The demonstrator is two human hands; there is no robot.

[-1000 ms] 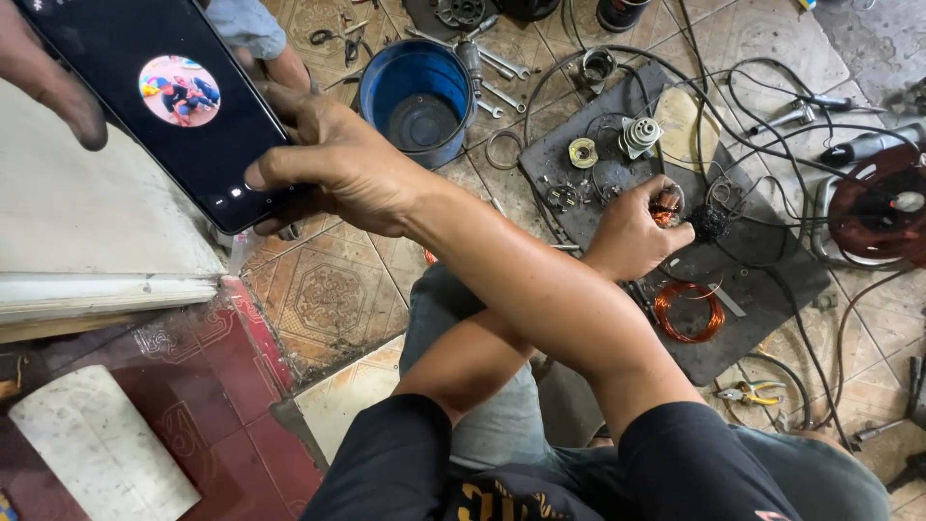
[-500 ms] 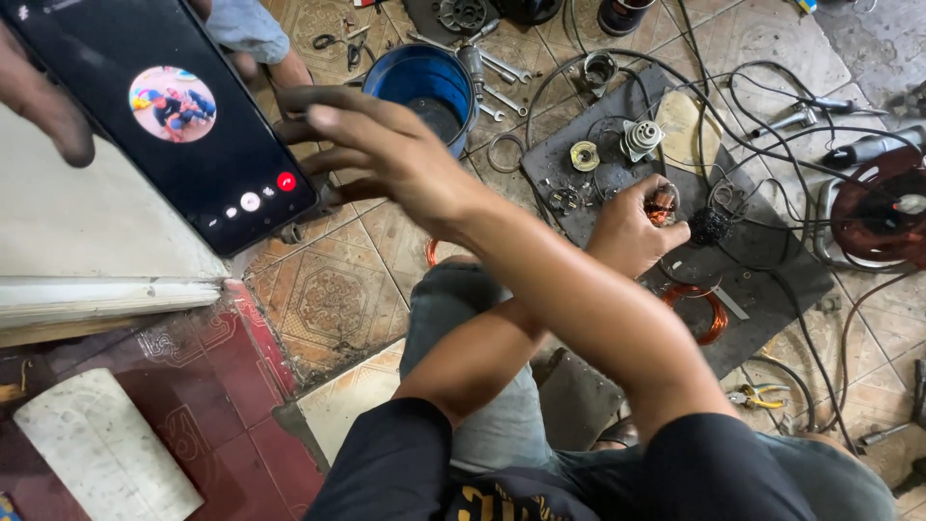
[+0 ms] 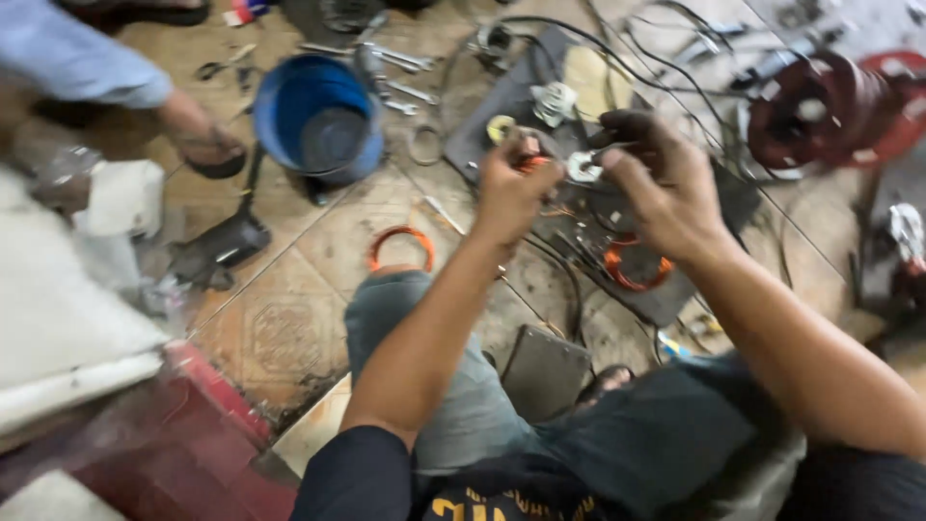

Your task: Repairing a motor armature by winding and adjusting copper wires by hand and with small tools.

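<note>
My left hand is raised over the dark mat, shut on a small round part with orange copper windings. My right hand has its fingers curled right beside it, fingertips close to a small pale metal piece. Motion blur hides whether that piece is in the fingers. Two loose orange wire coils lie on the floor, one by my knee and one under my right hand.
A blue bucket stands at upper left, wrenches beyond it. Another person's hand in a light-blue sleeve rests on the tile left of the bucket. A red spool sits at upper right among black cables. Red-and-white slab at lower left.
My right hand has left the phone held out at the left and swung back beside my left hand. The phone has gone out of view and the view has shifted.
</note>
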